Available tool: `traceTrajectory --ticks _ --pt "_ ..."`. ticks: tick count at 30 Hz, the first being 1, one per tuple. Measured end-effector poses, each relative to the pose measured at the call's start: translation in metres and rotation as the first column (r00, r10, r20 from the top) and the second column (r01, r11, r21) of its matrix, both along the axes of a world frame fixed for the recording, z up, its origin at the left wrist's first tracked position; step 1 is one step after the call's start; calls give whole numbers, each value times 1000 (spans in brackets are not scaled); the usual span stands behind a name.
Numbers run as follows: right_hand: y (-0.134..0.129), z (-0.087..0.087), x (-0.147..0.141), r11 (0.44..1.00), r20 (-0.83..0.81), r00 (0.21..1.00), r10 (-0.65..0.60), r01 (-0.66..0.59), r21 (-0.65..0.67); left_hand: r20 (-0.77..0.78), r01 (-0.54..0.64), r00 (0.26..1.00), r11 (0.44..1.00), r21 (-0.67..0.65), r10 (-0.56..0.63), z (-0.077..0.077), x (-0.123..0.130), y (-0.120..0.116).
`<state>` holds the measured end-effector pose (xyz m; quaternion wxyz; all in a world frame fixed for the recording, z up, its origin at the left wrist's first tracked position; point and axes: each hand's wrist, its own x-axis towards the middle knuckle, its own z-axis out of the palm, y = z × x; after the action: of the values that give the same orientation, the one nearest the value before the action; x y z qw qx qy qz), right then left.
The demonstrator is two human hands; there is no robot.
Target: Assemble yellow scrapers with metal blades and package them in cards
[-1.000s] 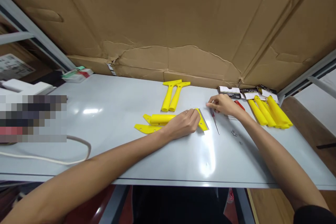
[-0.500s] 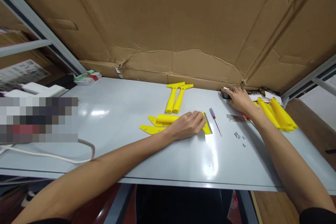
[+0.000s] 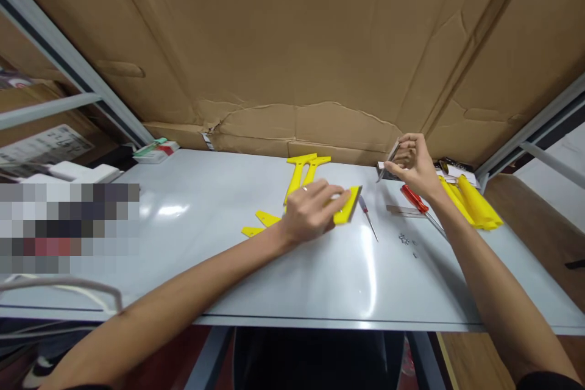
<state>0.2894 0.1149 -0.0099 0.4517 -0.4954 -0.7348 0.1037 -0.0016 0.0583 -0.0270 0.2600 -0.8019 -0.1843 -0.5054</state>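
Gripping a yellow scraper (image 3: 346, 208) near the table's (image 3: 228, 256) middle, the left hand (image 3: 308, 214) is closed around its handle. At two o'clock, the right hand (image 3: 411, 164) pinches a thin metal blade (image 3: 388, 163) between fingertips. Two screwdrivers (image 3: 415, 199) lie between, with more scrapers (image 3: 473, 207) at three o'clock.

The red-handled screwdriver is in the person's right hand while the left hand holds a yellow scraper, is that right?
Not quite. The head view shows the red-handled screwdriver lying on the table. The right hand pinches a thin metal blade instead. The left hand does hold the yellow scraper.
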Motion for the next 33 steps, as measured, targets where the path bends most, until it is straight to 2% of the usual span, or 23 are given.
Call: traceTrajectory --ticks 1,3,4,6,8,12,15,19,22,26,29,33 --pt "-9 -1 -7 997 -160 986 41 -52 -64 144 24 989 998 -66 -15 18 1 0" --pt "-26 -6 -21 972 -440 895 67 -159 -175 375 87 927 970 -227 5 56 7 2" --pt "-34 -9 -27 954 -532 844 64 -209 -217 491 154 871 937 -315 21 73 10 2" --pt "-45 -16 -37 913 -646 762 43 -293 -284 649 343 760 834 -433 25 99 18 4" --pt "-50 -22 -43 871 -706 708 16 -357 -338 737 499 675 735 -459 2 111 27 6" --pt "-54 -27 -48 795 -753 658 -23 -444 -413 841 693 541 572 -439 -10 107 36 13" --pt "-57 -28 -49 761 -763 646 -29 -480 -436 873 758 487 485 -436 24 100 37 24" --pt "-59 -32 -52 781 -762 647 -24 -464 -418 889 777 451 458 -432 74 96 35 36" --pt "-60 -36 -54 804 -747 665 -10 -438 -401 881 776 466 440 -452 83 94 35 37" --pt "-63 -37 -57 801 -739 671 -60 -409 -437 880 781 468 429 -453 78 94 37 35" --pt "-65 -34 -58 793 -765 639 -83 -422 -438 885 793 460 415 -446 72 94 36 34" --pt "-68 -31 -57 773 -828 557 -65 -497 -395 889 802 452 403 -441 74 93 37 34"
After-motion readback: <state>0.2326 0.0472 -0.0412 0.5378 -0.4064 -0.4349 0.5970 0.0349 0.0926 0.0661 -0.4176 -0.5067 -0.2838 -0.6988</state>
